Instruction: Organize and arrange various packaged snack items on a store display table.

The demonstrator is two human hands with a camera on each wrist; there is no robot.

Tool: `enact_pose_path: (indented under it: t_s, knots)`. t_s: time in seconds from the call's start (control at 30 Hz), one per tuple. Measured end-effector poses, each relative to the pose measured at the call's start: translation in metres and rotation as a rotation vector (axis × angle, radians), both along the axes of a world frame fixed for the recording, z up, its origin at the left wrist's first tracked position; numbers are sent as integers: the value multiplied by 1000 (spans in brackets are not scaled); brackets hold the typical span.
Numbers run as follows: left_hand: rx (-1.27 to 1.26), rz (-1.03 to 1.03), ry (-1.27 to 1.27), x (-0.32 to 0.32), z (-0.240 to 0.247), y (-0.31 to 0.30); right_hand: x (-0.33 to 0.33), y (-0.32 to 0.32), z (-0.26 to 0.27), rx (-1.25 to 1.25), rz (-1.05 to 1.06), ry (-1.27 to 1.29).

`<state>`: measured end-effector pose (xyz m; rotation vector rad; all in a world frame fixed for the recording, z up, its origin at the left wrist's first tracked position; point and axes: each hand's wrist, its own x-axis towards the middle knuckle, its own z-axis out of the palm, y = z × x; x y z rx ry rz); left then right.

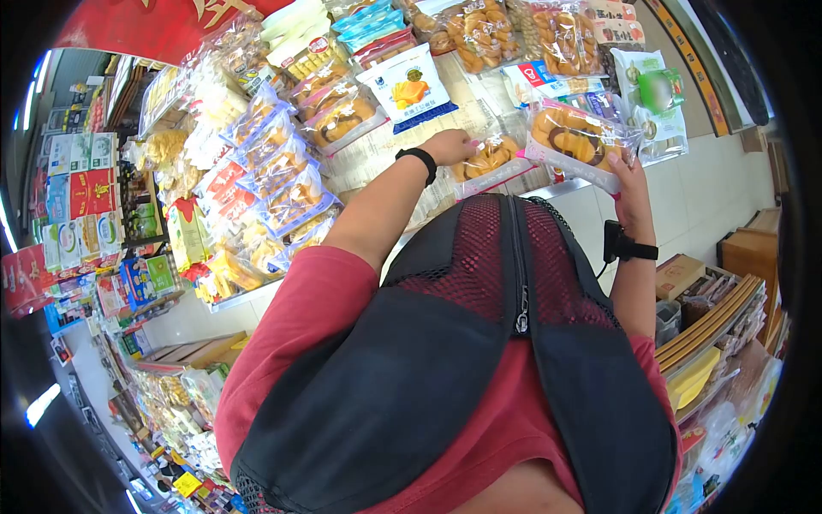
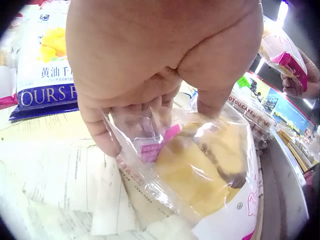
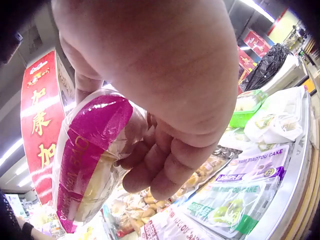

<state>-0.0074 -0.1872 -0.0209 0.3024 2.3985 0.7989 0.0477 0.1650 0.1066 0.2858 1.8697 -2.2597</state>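
My right hand [image 1: 632, 184] grips a clear-wrapped pack of bread [image 1: 569, 137] by its right end, raised above the table's front edge. The bread is golden with dark brown swirls, and the wrapper has a pink and white band. To its left, a second bread pack [image 1: 492, 163] of the same kind lies near the table's front edge. My left hand [image 1: 447, 147] pinches that pack's clear wrapper, with fingers and thumb at its end in the left wrist view. Close behind the left hand lies a white and blue bag [image 1: 411, 88] with yellow food pictured on it.
Paper sheets [image 1: 364, 163] cover part of the table. Rows of bread packs in purple-edged wrappers [image 1: 282, 184] fill its left side. Bags of twisted pastries [image 1: 479, 38] lie at the back, and green-white packs [image 1: 651, 103] at the right. Stocked shelves [image 1: 715, 343] stand behind on the right.
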Motion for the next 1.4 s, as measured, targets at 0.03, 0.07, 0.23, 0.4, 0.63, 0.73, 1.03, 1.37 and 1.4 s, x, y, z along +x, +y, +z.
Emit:
enact_pose_path:
  t_s: [0.03,0.07,0.23,0.4,0.63,0.73,1.03,1.37,1.4]
  knots:
    - [-31,-20,57,1,-6,0,0,1,0,5,-2,-3]
    - [-32,-23,58,1,-7,-1,0,2,-3,4,-5,-2]
    - [28,30,-87,-4,-5,0,5,0,0,10,-15,-28]
    - [-67,46,-70,-1,-1,7,3,6,-11,29,10,-28]
    - [-87,157,289,-13,2,-19,5,10,-12,76,12,-17]
    - [-171,500,495,-18,54,-53,6,7,-5,31,-24,4]
    - [-752,487,487,-19,60,-172,2,-3,1,4,12,-5]
    - [-832,311,359,-5,63,-156,0,4,-5,10,-3,8]
    - [-859,284,300,-4,65,-155,-1,4,-6,15,2,6]
